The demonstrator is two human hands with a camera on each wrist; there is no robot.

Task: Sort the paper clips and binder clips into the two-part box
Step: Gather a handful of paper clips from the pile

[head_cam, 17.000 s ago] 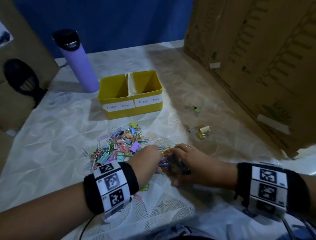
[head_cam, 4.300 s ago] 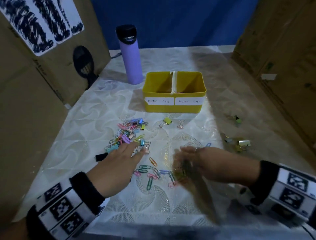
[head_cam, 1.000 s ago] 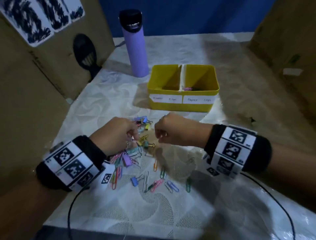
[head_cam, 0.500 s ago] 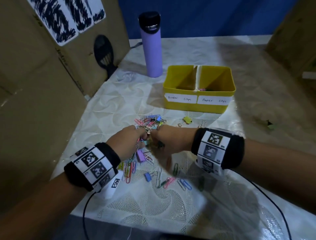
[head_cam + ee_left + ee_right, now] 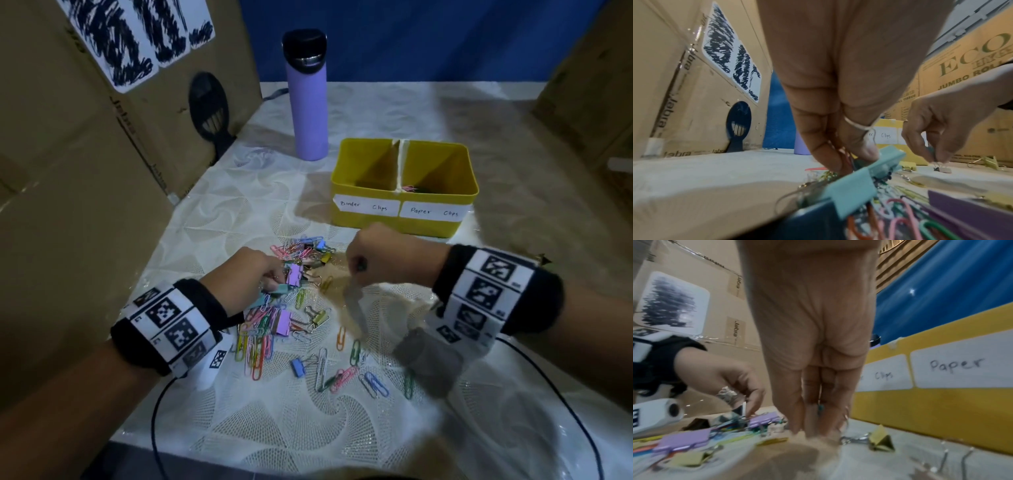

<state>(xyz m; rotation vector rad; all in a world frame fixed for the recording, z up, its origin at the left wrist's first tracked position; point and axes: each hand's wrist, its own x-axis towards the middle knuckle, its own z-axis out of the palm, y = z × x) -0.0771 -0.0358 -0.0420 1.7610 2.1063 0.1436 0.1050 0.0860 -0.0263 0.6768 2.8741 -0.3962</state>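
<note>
The yellow two-part box stands beyond the pile, labelled "Binder Clips" on the left and "Paper Clips" on the right. A few paper clips lie in its right half. Mixed coloured clips lie spread between my hands. My left hand reaches into the pile's left side and pinches a few paper clips beside a teal binder clip. My right hand points down at the pile's far right edge. It pinches the wire handles of a small pale binder clip.
A purple bottle stands left of the box. Cardboard walls close in on the left and right. Black cables trail from both wrists. A yellow binder clip lies just before the box front.
Half a second ago both hands met over the pile. They have drawn apart since, the right one to the right with a small binder clip pinched.
</note>
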